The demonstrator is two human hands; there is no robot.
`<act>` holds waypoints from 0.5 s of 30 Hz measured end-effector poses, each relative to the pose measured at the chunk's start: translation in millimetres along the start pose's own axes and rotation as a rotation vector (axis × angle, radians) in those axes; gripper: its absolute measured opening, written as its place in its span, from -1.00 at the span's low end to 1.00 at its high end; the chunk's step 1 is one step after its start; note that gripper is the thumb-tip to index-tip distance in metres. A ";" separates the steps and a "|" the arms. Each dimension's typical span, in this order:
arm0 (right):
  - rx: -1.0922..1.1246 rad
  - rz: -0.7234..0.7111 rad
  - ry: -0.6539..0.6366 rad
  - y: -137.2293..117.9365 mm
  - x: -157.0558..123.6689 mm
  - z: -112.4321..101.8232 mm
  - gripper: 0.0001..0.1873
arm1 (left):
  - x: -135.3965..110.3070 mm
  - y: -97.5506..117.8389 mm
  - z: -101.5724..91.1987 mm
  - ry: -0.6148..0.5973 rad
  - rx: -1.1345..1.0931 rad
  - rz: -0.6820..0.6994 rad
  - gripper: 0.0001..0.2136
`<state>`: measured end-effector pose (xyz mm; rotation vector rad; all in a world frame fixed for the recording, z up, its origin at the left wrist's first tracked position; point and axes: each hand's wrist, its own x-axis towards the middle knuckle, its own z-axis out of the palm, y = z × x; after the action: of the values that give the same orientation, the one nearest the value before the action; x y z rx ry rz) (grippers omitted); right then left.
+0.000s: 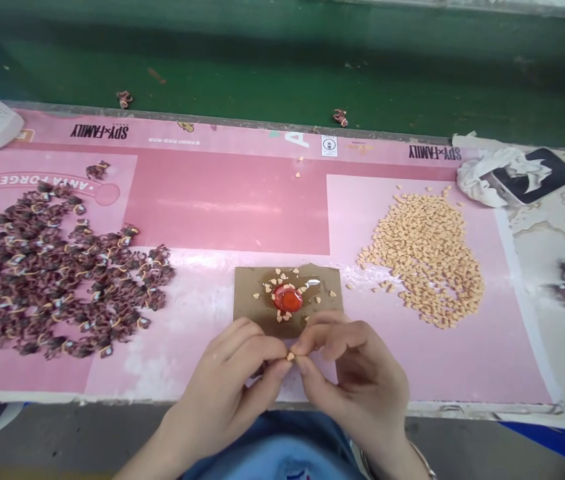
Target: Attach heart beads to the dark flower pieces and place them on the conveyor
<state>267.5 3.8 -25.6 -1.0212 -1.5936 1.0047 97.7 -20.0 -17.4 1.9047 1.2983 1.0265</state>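
L hand, R hand, tan bit, cardboard

From your left hand and right hand, a cardboard square blocks 12 o'clock, dark clumps heap at 10, and tan pieces heap at 2. Pink mat leaves passages at 3 and 9 o'clock, and beyond the square.

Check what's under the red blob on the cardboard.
The red blob sits on brown cardboard among tan pieces; what lies directly beneath it is covered, so cannot be seen.
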 end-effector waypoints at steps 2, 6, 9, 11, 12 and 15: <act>0.004 0.004 -0.006 0.3 0.4 1.1 -0.69 | 1.0 -0.1 0.6 0.011 -0.017 -0.028 -0.83; -0.076 -0.054 -0.035 -3.4 3.4 2.3 -0.69 | 2.2 -0.2 1.4 0.027 -0.012 -0.041 -0.82; -0.156 -0.110 -0.106 -7.5 5.1 0.6 -0.69 | 1.0 -1.1 -2.4 -0.016 0.015 -0.025 -0.81; -0.183 -0.123 -0.142 -7.6 4.2 -4.5 -0.70 | -3.3 -3.2 -8.0 -0.042 0.016 -0.039 -0.81; -0.197 -0.125 -0.140 -6.2 2.8 -8.9 -0.71 | -6.9 -4.9 -11.3 -0.038 0.012 -0.055 -0.81; -0.254 -0.109 -0.059 3.7 -4.6 -28.6 -0.72 | -21.4 -12.8 -21.3 0.021 -0.009 -0.118 -0.81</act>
<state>296.6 4.6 -24.5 -1.0692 -1.8388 0.7783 68.7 -34.7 -22.4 1.7924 1.3979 0.9934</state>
